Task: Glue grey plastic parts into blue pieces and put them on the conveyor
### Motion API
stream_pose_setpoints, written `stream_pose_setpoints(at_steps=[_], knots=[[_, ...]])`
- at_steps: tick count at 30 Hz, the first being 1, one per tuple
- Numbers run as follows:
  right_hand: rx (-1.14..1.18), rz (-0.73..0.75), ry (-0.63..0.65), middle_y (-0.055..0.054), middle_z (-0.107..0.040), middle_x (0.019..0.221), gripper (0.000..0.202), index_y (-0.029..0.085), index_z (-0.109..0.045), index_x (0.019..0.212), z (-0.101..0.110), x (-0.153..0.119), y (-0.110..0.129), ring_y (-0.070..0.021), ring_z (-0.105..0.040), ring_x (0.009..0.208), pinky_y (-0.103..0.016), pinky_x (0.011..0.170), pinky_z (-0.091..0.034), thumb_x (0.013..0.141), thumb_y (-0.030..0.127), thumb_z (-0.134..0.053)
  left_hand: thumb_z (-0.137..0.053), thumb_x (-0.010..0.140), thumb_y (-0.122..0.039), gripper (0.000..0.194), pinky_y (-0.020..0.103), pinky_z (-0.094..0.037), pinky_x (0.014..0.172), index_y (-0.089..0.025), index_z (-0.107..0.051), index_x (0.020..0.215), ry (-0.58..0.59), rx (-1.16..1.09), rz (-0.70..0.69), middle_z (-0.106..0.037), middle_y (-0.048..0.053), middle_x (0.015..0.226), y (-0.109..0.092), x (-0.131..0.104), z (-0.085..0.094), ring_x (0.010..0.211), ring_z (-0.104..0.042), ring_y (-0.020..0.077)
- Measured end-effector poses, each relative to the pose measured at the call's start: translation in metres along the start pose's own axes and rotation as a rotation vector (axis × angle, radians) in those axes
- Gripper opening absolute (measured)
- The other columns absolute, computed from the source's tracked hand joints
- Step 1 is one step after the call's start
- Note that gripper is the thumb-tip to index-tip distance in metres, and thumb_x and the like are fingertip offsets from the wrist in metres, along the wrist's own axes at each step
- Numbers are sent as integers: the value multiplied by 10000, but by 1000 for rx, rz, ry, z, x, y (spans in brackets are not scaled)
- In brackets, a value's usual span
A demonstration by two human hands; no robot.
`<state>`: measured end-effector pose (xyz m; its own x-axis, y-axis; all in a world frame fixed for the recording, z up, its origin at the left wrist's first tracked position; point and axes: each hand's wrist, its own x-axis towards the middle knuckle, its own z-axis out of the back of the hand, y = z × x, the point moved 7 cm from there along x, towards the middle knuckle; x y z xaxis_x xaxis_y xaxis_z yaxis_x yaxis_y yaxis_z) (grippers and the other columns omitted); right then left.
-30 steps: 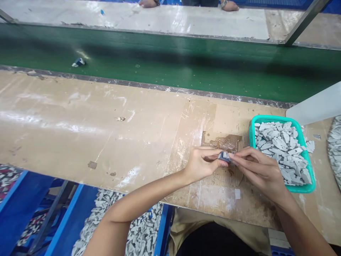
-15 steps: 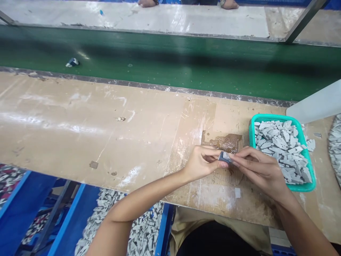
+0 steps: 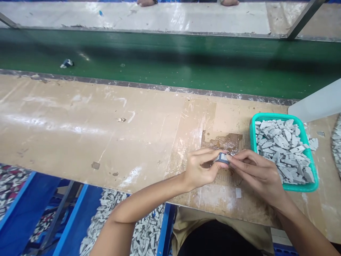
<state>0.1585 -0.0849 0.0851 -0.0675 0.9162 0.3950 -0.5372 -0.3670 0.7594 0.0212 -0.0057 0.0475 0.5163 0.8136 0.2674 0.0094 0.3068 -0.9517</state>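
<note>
Blue-grey part (image 3: pixel 223 158) partly behind fingers (image 3: pixel 243 166)

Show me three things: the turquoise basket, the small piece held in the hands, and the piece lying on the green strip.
Turquoise basket (image 3: pixel 277 116): head view, on its far rim.
Held piece (image 3: pixel 223 157): head view, about its middle.
Lying piece (image 3: pixel 66 63): head view, near its middle.

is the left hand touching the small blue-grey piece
Touching. The head view shows the left hand pinching the small blue-grey piece between thumb and forefinger, with no visible gap.
</note>
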Motion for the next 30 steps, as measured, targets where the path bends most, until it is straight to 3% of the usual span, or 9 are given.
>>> stream_pose_setpoints(at_steps=[4,9,13,21,26,30], knots=[[-44,47,2,-59,-675,968,575,332,-597,1397,-3,-2,-2,-153,-677,849,-243,645,-571,914,23,-563,-808,773,-352,224,285,-602,673,-206,-821,942,67,-27,128,-793,80,847,5,5,-1,695,-706,163],[-122,73,11,-36,-655,915,661,351,-503,1474,-8,0,-3,-122,-662,783,-225,667,-575,925,-18,-503,-816,754,-426,298,245,-508,577,-173,-827,912,189,-238,359,-760,82,794,19,9,-6,664,-650,143],[-179,79,-9,-40,-671,927,649,346,-471,1497,-9,3,0,-139,-656,788,-255,671,-574,946,5,-462,-828,743,-413,266,239,-469,570,-181,-831,874,242,-312,426,-731,65,739,21,8,-9,630,-606,124],[-239,165,-21,-49,-667,854,599,278,-498,1477,-19,-2,5,-187,-630,783,-320,654,-543,946,3,-465,-794,770,-434,279,232,-424,512,-160,-823,813,189,-107,310,-696,66,687,17,5,-3,594,-570,122],[-363,274,-15,-87,-700,916,656,144,-338,1566,-23,-8,16,-206,-649,846,-346,706,-573,946,1,-495,-785,783,-340,209,254,-509,571,-150,-818,864,153,11,103,-752,89,749,5,7,2,635,-647,150],[-440,351,-85,-113,-742,980,606,91,-330,1559,-20,-11,25,-218,-681,906,-355,752,-603,973,43,-478,-724,816,-243,163,268,-580,647,-165,-810,932,115,76,-28,-785,91,828,-5,6,4,705,-713,166]])
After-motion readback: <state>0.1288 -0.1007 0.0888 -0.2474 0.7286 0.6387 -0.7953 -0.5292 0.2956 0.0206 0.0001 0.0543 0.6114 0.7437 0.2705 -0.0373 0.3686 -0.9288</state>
